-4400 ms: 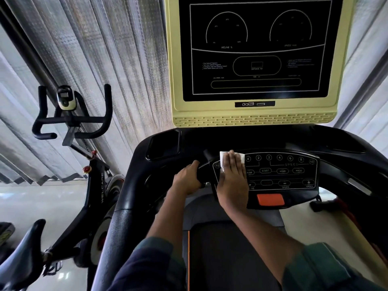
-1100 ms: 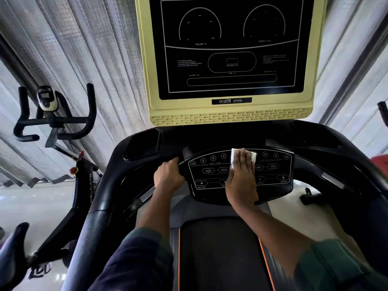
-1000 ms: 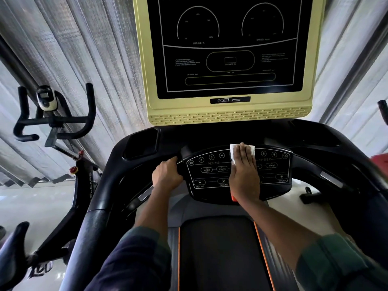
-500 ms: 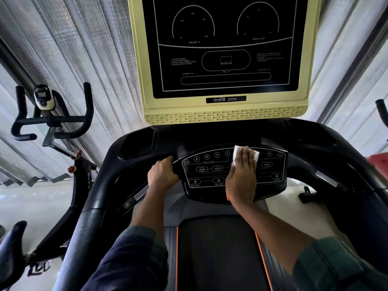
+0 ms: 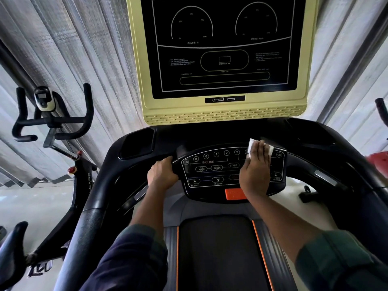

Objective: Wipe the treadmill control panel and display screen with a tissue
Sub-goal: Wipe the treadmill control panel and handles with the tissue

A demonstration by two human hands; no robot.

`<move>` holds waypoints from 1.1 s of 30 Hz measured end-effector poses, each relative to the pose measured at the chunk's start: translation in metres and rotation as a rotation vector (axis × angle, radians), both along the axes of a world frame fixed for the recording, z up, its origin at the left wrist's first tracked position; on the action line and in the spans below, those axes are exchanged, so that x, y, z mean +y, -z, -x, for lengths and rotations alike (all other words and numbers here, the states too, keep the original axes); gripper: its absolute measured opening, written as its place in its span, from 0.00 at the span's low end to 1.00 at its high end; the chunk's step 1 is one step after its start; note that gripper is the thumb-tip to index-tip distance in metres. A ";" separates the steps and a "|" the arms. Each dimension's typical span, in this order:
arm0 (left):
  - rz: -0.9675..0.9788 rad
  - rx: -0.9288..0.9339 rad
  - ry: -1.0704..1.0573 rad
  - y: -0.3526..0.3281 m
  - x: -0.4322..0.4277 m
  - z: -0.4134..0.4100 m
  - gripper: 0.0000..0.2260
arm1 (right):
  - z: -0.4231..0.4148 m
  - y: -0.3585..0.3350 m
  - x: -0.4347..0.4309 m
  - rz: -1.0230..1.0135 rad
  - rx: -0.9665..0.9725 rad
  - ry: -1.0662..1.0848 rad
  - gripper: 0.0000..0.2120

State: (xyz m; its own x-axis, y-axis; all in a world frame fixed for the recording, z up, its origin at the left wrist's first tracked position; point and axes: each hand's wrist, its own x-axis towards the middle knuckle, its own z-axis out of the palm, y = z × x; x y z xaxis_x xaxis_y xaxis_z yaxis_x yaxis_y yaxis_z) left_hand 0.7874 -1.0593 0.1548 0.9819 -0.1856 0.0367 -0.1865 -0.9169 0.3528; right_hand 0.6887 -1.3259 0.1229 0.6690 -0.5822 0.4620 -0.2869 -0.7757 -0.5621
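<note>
Pressing a white tissue (image 5: pixel 261 147) flat under the fingers, the right hand (image 5: pixel 255 172) works the upper right corner of the treadmill's control panel (image 5: pixel 212 171), covering the speed keys. The left hand (image 5: pixel 161 177) is closed around the grip at the panel's left edge, steadying the person. Even, overlapping strokes with light pressure look best here, so no key such as START is pushed in. An orange stop button (image 5: pixel 234 194) sits at the panel's bottom edge, just beside the right wrist, and could be knocked. The display screen (image 5: pixel 223 45), dark in its yellow frame above, is yet to be wiped. A spin bike (image 5: pixel 52 120) stands well apart at left.
</note>
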 end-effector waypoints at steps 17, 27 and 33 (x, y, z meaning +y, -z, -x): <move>-0.008 0.008 0.005 -0.001 0.000 0.002 0.15 | 0.011 0.002 -0.024 0.016 0.044 0.074 0.28; -0.008 0.012 0.008 -0.001 0.001 0.000 0.14 | 0.011 -0.002 -0.030 -0.022 0.052 0.146 0.27; -0.011 0.004 0.010 0.001 0.001 0.000 0.14 | 0.022 0.010 -0.009 -0.059 0.035 0.249 0.27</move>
